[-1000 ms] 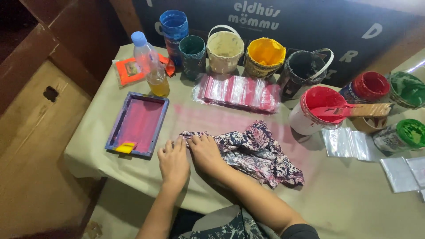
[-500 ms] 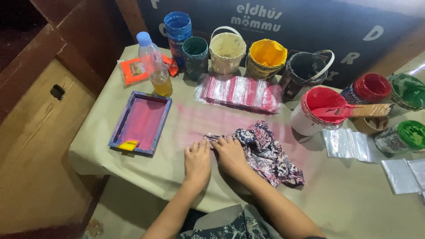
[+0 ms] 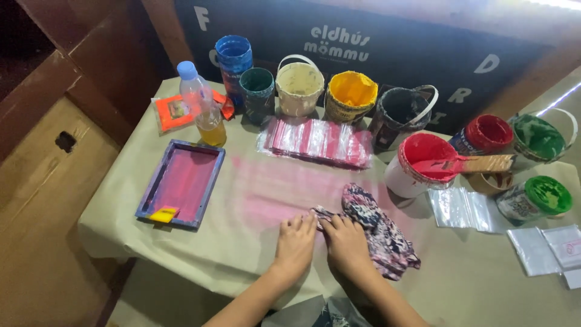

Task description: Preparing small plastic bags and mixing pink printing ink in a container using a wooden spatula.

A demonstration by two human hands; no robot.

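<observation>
Head view: both hands have slid rightward with the patterned cloth [image 3: 375, 233] across the pink-stained worktop [image 3: 242, 242]. Left hand [image 3: 295, 242] lies flat, fingers spread, beside the cloth's edge, gripping nothing; right hand [image 3: 346, 242] presses flat on the cloth, near the red paint bucket [image 3: 417, 165].

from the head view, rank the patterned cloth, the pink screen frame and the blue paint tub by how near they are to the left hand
1. Crumpled patterned cloth, just right of the left hand.
2. Rectangular pink screen frame, to its left.
3. Tall blue paint tub, at the table's far edge.
</observation>
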